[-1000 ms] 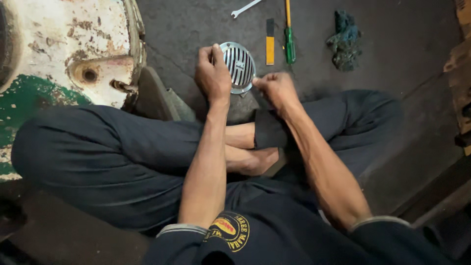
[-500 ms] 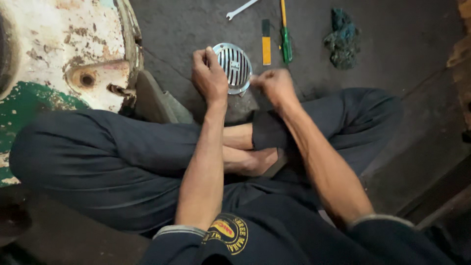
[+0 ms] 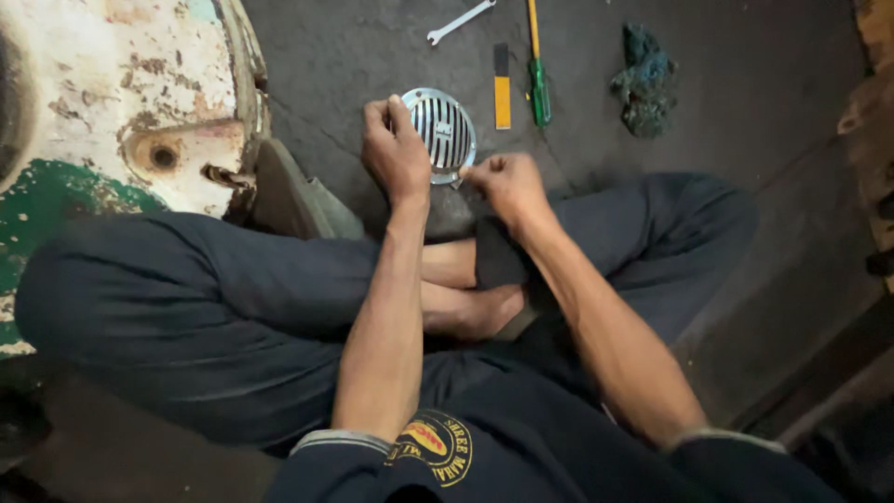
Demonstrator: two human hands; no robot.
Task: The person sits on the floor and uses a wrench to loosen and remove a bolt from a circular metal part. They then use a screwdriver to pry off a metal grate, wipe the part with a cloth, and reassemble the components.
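A round slatted metal grille (image 3: 443,132) is held on the dark floor (image 3: 745,112) just ahead of the crossed legs, w/ the left hand (image 3: 396,154) wrapped over its left rim, fingers closed on it. The right hand (image 3: 507,184) is curled shut at the grille's lower right edge; whether sth small is pinched there cannot be told. Just right of the grille a flat yellow-and-black strip (image 3: 502,88) is laid, and beside it a green-handled screwdriver (image 3: 537,74), both lying lengthwise, close but not touching the grille. A small spanner (image 3: 460,20) is seen further off near the top edge, and a crumpled dark-green rag (image 3: 644,79) well to the right. The left side is blocked by a big rusty white-and-green metal body (image 3: 112,112), w/ a grey wedge-shaped piece (image 3: 293,196) leaned against it near the left knee. Bare floor is left open to the right of the tools; wooden edges (image 3: 871,112) close off the far right.
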